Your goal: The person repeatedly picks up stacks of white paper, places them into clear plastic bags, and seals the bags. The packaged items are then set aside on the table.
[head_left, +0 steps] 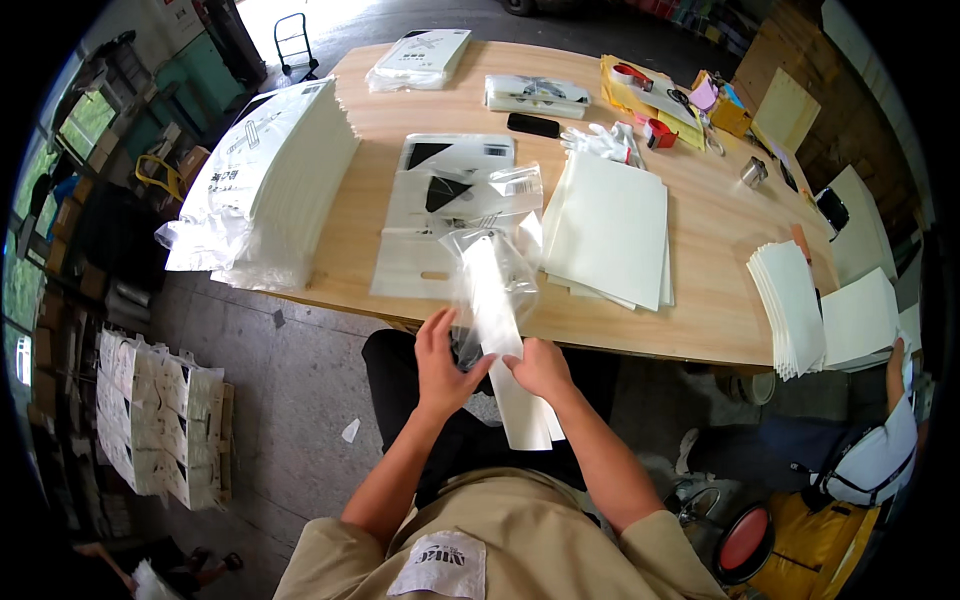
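A long white folded sheet (508, 390) slopes up from my lap, its upper part inside a clear plastic bag (520, 272) at the table's front edge. My right hand (541, 371) is closed on the sheet's right side, thumb on top. On the left, my left hand (443, 365) has its fingers spread against the bag's side, its thumb at the sheet's edge. Beyond the bag lies a printed white plastic bag (400, 265) with a handle slot, partly covered by clear film. A pile of white sheets (612, 225) lies right of it.
A tall stack of printed bags (255, 165) stands at the left. Farther back are more packs (425, 55), a black phone (533, 125), white gloves (605, 145) and a red tape dispenser (660, 134). A co-worker (870, 440) is at the right, beside fanned white sheets (785, 305).
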Tool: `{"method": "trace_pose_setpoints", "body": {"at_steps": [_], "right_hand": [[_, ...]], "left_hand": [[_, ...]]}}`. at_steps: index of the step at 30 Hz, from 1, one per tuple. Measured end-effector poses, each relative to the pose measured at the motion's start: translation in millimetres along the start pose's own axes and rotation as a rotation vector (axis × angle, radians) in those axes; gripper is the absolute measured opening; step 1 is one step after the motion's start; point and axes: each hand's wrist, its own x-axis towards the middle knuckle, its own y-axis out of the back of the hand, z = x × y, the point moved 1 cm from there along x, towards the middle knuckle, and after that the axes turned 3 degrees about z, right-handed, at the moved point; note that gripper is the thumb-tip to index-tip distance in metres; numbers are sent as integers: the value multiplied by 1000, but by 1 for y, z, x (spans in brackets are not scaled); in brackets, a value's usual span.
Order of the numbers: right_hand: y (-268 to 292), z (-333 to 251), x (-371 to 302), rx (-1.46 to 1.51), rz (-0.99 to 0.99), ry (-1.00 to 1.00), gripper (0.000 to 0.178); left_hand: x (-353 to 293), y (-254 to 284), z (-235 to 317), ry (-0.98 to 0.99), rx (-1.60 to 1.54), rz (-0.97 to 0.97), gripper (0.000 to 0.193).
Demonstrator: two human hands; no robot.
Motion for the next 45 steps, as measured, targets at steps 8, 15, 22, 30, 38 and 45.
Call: {"method": "trace_pose_setpoints", "body": {"at_steps": [8,15,22,30,38,45], "right_hand": [[10,-25,-10,-132,-128,6,33],[-13,5,1,-30,25,128,30],[-9,8,-4,802,17,145,32],[26,-12,1,695,-3,174,38],[41,-14,-4,1477,-26,-170,33],[49,-33,-4,1334,75,-280,32]], "left_hand": [[79,-38,28,-226,355,-91,41],[35,-11,68,-442,130,-171,31],[11,15,64,-553,33,-86,52],[-1,4,-55,431,-995,-278,101],[26,8,-13,268,-358,-42,7],[-28,42,-7,118,-372,87,4]]}}
